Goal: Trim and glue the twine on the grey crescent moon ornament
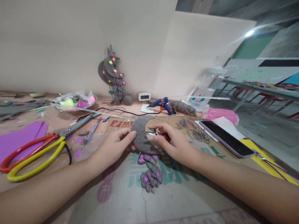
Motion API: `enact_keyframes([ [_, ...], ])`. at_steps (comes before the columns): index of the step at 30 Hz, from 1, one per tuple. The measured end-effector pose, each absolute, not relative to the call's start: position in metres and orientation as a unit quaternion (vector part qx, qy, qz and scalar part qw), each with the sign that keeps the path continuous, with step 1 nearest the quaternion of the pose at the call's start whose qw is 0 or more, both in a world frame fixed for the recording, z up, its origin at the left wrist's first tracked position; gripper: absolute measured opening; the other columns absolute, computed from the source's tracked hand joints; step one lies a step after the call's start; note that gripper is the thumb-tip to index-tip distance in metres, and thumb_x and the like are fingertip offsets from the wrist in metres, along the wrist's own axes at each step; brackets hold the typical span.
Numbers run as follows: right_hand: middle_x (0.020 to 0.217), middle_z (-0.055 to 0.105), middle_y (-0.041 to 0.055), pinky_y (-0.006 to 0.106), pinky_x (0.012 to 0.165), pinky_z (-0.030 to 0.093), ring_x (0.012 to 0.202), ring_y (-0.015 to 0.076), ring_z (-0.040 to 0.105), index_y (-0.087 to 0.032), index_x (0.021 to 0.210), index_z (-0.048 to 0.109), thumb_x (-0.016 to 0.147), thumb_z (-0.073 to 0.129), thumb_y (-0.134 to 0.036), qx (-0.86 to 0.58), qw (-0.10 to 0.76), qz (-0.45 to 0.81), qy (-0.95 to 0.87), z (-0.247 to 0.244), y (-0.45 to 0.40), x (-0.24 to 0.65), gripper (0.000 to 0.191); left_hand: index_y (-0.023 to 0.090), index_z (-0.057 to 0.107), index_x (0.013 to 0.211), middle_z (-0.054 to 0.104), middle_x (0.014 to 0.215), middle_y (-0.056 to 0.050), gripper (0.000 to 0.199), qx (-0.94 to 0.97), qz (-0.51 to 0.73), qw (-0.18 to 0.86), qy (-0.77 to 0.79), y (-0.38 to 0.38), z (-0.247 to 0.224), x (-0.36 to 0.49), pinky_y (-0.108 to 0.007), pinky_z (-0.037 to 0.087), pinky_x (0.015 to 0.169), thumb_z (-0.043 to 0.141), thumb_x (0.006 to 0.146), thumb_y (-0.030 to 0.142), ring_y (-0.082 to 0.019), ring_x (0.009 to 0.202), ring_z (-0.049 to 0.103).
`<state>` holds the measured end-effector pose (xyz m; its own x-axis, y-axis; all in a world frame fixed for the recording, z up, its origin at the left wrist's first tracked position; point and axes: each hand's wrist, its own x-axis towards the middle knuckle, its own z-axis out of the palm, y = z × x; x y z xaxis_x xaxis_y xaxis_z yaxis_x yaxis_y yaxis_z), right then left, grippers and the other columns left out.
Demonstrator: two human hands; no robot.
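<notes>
My left hand (121, 138) grips the left edge of a crescent wrapped in grey yarn (142, 137), thumb on top and fingers beneath. In my right hand (171, 138) is a small pair of thread snips (152, 131), its two blades apart and pointing left into the crescent's inner curve. Whether the blades touch the yarn I cannot tell. Below the crescent lies a bunch of purple petal shapes edged with grey yarn (151, 178), on the printed cardboard (116, 193).
Large scissors (62, 137) with red and yellow handles lie left, near purple sheets (39, 132). Behind are a blue glue gun (164, 105), a small clock (144, 96) and a decorated crescent (111, 70). To the right lie loose yarn (198, 133) and a phone (226, 138).
</notes>
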<state>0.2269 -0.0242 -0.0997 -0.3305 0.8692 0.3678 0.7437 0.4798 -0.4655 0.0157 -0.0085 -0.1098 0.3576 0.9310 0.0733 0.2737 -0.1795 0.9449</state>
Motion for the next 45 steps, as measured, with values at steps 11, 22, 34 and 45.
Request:
enact_keyframes([
  [11, 0.06, 0.052, -0.0028, 0.02, 0.054, 0.033, 0.057, 0.0098, 0.046, -0.016, 0.07, 0.058, 0.081, 0.055, -0.029, -0.46, 0.248, 0.22, -0.824, -0.1052, -0.0224, 0.2235, 0.017, 0.016, 0.06, 0.074, 0.059, 0.062, 0.002, 0.026, 0.663, 0.394, 0.48, 0.417, -0.0079, -0.1092, 0.0163, -0.019, 0.039, 0.054, 0.051, 0.085, 0.038, -0.011, 0.058, 0.053],
  [22, 0.068, 0.06, 0.0001, 0.021, 0.056, 0.037, 0.061, 0.0117, 0.052, -0.016, 0.079, 0.059, 0.082, 0.055, -0.029, -0.427, 0.235, 0.233, -0.841, -0.1023, -0.0251, 0.226, 0.014, 0.015, 0.059, 0.074, 0.057, 0.064, 0.002, 0.023, 0.661, 0.385, 0.478, 0.431, -0.0106, -0.1043, 0.017, -0.019, 0.039, 0.054, 0.051, 0.083, 0.034, -0.012, 0.06, 0.05],
  [34, 0.083, 0.063, 0.0068, 0.027, 0.065, 0.038, 0.076, 0.0178, 0.056, -0.015, 0.105, 0.058, 0.093, 0.041, -0.034, -0.403, 0.249, -0.06, -0.879, -0.101, -0.0223, 0.225, 0.028, 0.017, 0.059, 0.079, 0.054, 0.059, 0.005, 0.017, 0.706, 0.322, 0.471, 0.419, -0.0136, -0.1091, 0.0162, -0.019, 0.036, 0.05, 0.052, 0.083, 0.032, -0.01, 0.054, 0.05],
  [45, 0.077, 0.063, 0.0059, 0.026, 0.061, 0.036, 0.071, 0.0176, 0.057, -0.013, 0.094, 0.061, 0.094, 0.037, -0.033, -0.399, 0.232, -0.121, -0.879, -0.0996, -0.0219, 0.2249, 0.031, 0.017, 0.057, 0.075, 0.055, 0.059, 0.005, 0.016, 0.71, 0.32, 0.466, 0.42, -0.0154, -0.1094, 0.0172, -0.019, 0.037, 0.051, 0.052, 0.083, 0.031, -0.01, 0.055, 0.052],
])
